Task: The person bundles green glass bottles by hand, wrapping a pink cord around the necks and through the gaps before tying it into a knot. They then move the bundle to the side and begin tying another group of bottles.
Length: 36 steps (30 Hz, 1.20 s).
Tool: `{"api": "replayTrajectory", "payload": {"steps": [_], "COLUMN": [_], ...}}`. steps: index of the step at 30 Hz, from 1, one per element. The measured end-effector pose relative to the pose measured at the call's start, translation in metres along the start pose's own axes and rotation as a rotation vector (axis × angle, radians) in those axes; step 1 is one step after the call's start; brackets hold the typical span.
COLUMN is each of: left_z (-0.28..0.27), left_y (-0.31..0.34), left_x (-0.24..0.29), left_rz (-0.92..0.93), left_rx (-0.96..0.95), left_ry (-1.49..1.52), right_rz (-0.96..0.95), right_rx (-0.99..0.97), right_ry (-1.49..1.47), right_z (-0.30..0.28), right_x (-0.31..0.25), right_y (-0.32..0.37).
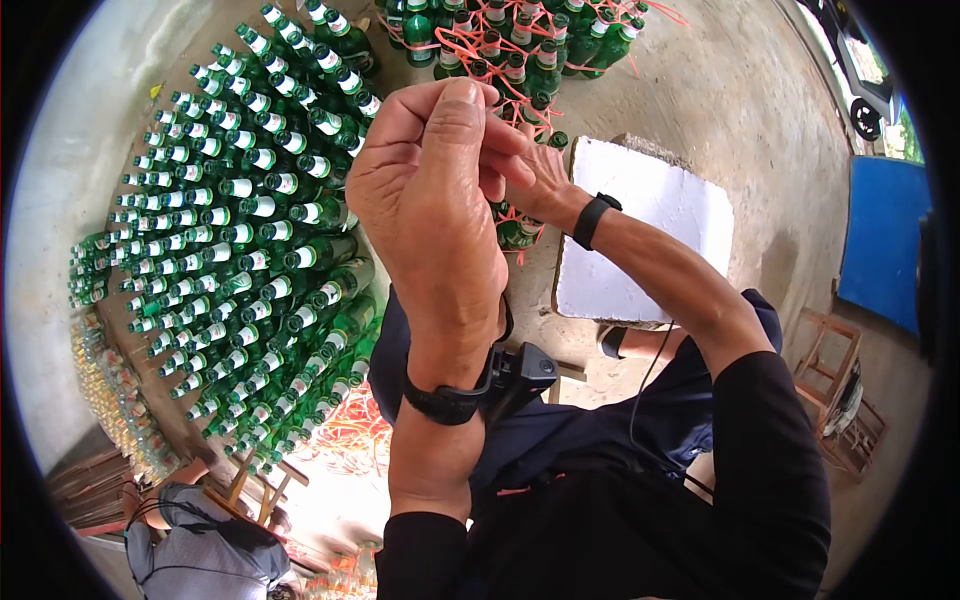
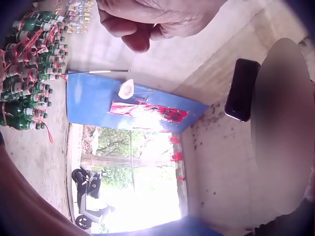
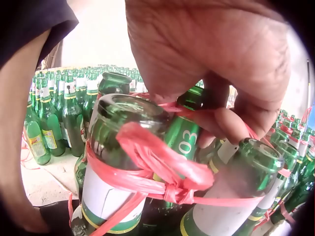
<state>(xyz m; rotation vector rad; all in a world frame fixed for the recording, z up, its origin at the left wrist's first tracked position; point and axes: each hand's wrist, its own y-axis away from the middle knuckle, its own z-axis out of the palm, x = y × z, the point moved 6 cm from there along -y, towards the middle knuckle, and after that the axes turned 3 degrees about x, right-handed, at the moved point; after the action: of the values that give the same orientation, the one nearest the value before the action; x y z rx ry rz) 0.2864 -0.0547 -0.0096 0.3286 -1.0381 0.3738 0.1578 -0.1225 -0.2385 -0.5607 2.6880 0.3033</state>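
Observation:
My left hand (image 1: 430, 200) is raised in the middle of the head view, fingers curled and thumb against the index finger; nothing shows in its grip. Curled fingers of it also show at the top of the left wrist view. Behind it, lower down, my right hand (image 1: 543, 182) reaches to a bundle of green glass bottles (image 1: 518, 232). In the right wrist view, that hand's fingers curl at pink plastic twine (image 3: 170, 169) among the bottle necks. The twine loops round the necks, with a knot and loop in front. One neck (image 3: 183, 137) under the hand shows "03".
Rows of green bottles (image 1: 260, 210) stand left; twine-tied bundles (image 1: 530, 45) stand ahead. A white board (image 1: 650, 235) lies right of the right hand. Loose pink twine (image 1: 355, 435) lies on the floor. Another person (image 1: 205, 540) is lower left; a wooden stool (image 1: 825, 365) stands right.

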Motion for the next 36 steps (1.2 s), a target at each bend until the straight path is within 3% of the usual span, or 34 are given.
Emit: {"api": "replayTrajectory", "payload": {"steps": [9, 12, 23, 29, 36], "left_z": [-0.002, -0.004, -0.002, -0.003, -0.009], "left_y": [-0.002, -0.003, -0.002, -0.005, -0.006], "left_x": [0.002, 0.003, 0.006, 0.005, 0.005], "left_rz": [0.021, 0.010, -0.017, -0.041, -0.017], "left_rx": [-0.007, -0.009, -0.048, -0.056, -0.081], "left_ry": [-0.017, -0.005, 0.017, 0.012, 0.010], "right_rz": [0.107, 0.046, 0.205, 0.330, 0.320], "right_rx": [0.026, 0.057, 0.073, 0.082, 0.181], "right_ry": [0.021, 0.008, -0.061, -0.110, -0.090], "right_z": [0.006, -0.001, -0.005, -0.006, 0.002], "right_x": [-0.004, -0.008, 0.025, 0.010, -0.026], "right_y": [0.003, 0.002, -0.014, -0.019, -0.016]}}
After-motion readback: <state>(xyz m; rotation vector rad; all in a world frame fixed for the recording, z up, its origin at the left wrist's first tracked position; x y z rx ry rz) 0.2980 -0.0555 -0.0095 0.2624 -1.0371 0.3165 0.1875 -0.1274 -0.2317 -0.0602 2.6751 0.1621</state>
